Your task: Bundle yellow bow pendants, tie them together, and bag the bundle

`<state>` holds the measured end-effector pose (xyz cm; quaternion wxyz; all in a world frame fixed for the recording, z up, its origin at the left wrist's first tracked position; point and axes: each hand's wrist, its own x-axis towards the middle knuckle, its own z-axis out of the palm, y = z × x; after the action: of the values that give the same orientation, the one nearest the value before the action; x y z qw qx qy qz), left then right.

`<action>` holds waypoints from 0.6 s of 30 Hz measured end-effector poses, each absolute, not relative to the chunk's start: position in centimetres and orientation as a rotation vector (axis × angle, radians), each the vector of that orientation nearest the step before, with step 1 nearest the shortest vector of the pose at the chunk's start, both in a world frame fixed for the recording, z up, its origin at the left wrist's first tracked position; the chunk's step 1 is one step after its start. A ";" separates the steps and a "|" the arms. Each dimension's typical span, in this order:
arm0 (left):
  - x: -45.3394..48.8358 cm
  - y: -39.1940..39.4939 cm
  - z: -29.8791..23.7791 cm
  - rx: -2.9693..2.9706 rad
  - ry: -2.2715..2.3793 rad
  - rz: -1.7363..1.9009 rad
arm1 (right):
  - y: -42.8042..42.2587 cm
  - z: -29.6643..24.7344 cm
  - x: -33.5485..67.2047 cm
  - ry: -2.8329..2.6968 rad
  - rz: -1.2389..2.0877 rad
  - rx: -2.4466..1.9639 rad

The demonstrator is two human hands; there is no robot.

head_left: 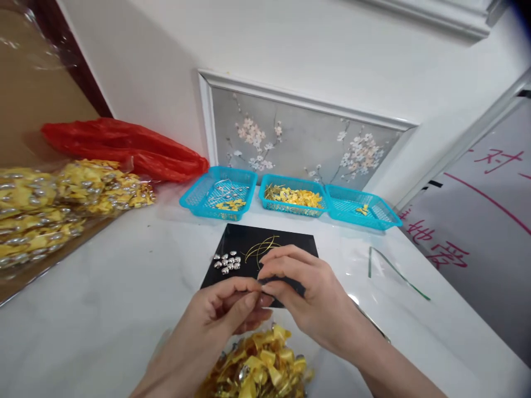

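Note:
My left hand (232,309) and my right hand (307,290) meet over the near edge of a black board (249,235). Both are closed in a pinch, fingertips touching; whatever lies between them is too small or hidden to make out. On the board, just beyond my fingers, lie thin curved gold wires (259,247). Several shiny silver beads (227,262) sit loose at the board's left side. Below my wrists is a pile of yellow ribbon bows (265,367) with silver beads among them.
Three blue baskets stand along the wall: one with white sticks and yellow bits (194,200), one with yellow bows (265,205), one with a few yellow pieces (385,222). Bagged yellow bows (37,215) and a red bag (124,146) lie left. A green strip (400,273) lies right.

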<state>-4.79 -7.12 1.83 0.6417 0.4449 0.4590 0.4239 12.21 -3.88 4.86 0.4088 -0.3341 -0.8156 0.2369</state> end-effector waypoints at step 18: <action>-3.9 -7.2 1.1 1.182 1.235 1.123 | -4.9 3.2 10.9 -2.373 -0.290 -0.980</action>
<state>-3.87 -7.21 1.12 0.5211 0.4933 0.5154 0.4684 10.89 -4.91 3.16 0.2754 -0.3646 -0.8829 -0.1079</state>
